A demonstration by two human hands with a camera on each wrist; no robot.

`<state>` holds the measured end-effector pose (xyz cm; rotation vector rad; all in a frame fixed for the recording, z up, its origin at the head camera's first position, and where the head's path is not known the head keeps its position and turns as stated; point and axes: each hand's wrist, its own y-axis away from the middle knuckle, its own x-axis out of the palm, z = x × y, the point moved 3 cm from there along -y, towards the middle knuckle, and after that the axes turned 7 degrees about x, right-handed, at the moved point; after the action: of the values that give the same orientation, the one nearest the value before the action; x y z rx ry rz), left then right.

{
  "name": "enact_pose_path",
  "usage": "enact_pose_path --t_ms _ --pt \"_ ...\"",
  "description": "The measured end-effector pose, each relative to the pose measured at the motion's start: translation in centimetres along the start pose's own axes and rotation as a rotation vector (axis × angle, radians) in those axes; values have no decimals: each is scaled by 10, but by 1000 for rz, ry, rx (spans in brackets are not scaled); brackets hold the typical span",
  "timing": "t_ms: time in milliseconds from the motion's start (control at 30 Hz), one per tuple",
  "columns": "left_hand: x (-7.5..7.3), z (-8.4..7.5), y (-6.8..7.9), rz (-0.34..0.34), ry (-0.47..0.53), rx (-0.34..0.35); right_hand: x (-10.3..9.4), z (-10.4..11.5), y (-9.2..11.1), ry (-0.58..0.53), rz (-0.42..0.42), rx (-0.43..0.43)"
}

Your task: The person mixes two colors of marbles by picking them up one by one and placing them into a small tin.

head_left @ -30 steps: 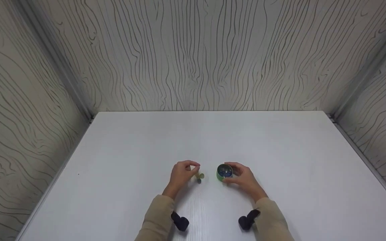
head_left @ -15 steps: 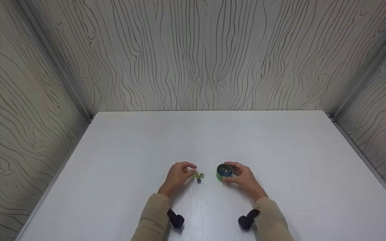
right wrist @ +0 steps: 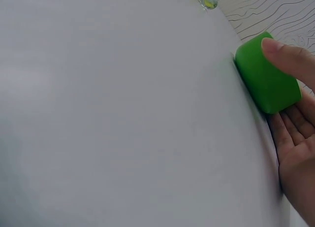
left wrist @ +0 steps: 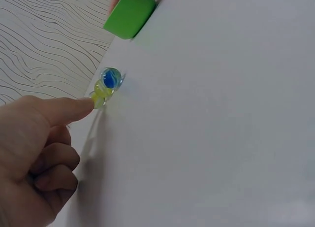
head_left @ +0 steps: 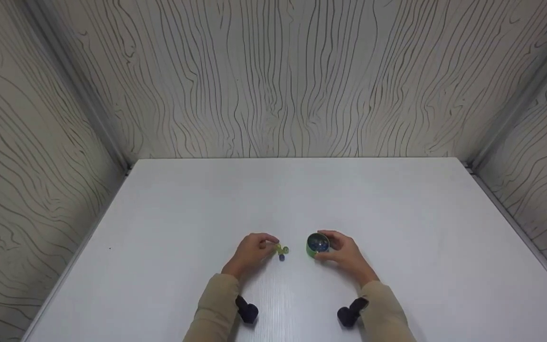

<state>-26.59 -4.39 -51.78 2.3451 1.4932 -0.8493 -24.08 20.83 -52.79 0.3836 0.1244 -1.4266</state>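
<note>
Several small glass marbles sit close together on the white table, yellow, green and blue ones. My left hand (head_left: 249, 252) reaches them from the left. Its thumb and index finger are at a yellow marble (left wrist: 97, 101), and the other fingers are curled in; the index finger is mostly hidden in the left wrist view. A blue marble (head_left: 281, 257) lies just nearer to me, a green marble (head_left: 286, 250) to the right. My right hand (head_left: 347, 254) grips a small green cup (right wrist: 268, 77) standing on the table, thumb on one side, fingers on the other. Dark blue shiny contents show inside the cup.
The white table (head_left: 273, 199) runs back to a wood-grain-patterned wall (head_left: 273, 80), with similar panels at both sides. A dark wrist camera (head_left: 248, 313) sits on the left sleeve, another dark wrist camera (head_left: 348, 316) on the right.
My left hand has shifted left and toward me, its thumb and index finger parting, then coming down at the yellow marble. The right hand and the cup have stayed in place.
</note>
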Motion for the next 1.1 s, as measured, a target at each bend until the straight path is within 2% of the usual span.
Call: enact_pose_path --t_ms 367,633,900,1100 --pt "2 2 0 50 1 -5 -1 1 0 -20 18 22" --pt "4 3 -1 35 1 -29 -1 0 -1 -20 20 -1" --pt "4 2 -2 11 -30 12 -1 -1 -1 -12 17 1" --pt "5 3 -2 2 -30 -9 -1 -2 -1 -23 23 -14"
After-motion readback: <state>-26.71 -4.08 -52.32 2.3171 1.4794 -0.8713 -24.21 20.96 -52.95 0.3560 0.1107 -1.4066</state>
